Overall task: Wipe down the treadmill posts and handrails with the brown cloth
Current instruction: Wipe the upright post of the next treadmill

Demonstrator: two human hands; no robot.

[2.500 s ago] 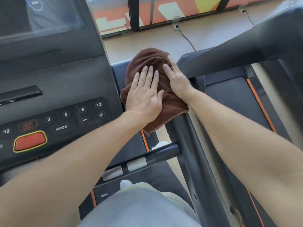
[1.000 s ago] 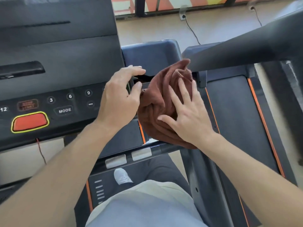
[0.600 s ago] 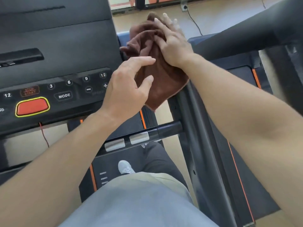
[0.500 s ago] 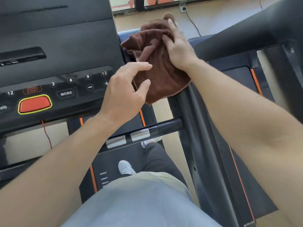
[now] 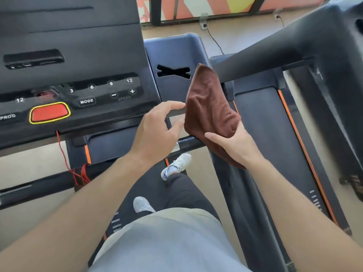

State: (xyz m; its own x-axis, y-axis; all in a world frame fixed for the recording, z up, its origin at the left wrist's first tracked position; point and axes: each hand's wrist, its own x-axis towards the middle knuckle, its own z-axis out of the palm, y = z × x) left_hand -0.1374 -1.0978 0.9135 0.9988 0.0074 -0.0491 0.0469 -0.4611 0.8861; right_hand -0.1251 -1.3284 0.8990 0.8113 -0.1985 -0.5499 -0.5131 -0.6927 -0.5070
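Beside the treadmill console (image 5: 74, 55), tan floor (image 5: 245, 38), window wall.

Brown cloth (image 5: 210, 107) — rumpled, upright, gripped at its lower end, beside dark treadmill post (image 5: 241, 203).

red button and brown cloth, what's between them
In the head view, the left hand lies between the red button and the brown cloth, its fingertips at the cloth's left edge.
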